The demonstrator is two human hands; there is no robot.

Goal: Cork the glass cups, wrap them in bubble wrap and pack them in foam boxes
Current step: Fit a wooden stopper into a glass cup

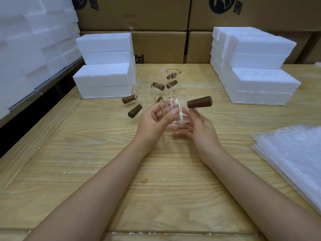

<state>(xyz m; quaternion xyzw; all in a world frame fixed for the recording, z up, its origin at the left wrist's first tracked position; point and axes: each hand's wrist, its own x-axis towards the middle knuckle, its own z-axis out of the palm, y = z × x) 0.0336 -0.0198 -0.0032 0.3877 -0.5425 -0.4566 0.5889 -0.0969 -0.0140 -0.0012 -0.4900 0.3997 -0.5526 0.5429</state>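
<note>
A clear glass cup (pixel 175 110) with a brown wooden handle (pixel 199 102) sticking out to the right is held above the table between both hands. My left hand (pixel 154 120) grips its left side with thumb and fingers. My right hand (pixel 198 127) cradles its base and right side from below, fingers curled under it. Behind them stand several more glass cups (pixel 145 98) with brown handles (pixel 134 111). Bubble wrap sheets (pixel 293 159) lie stacked at the right.
White foam boxes are stacked at the back left (pixel 104 80) and back right (pixel 257 84). More foam (pixel 34 40) fills a shelf at the far left. Cardboard cartons (pixel 156 46) line the back. The wooden table (pixel 139 180) stretches toward me.
</note>
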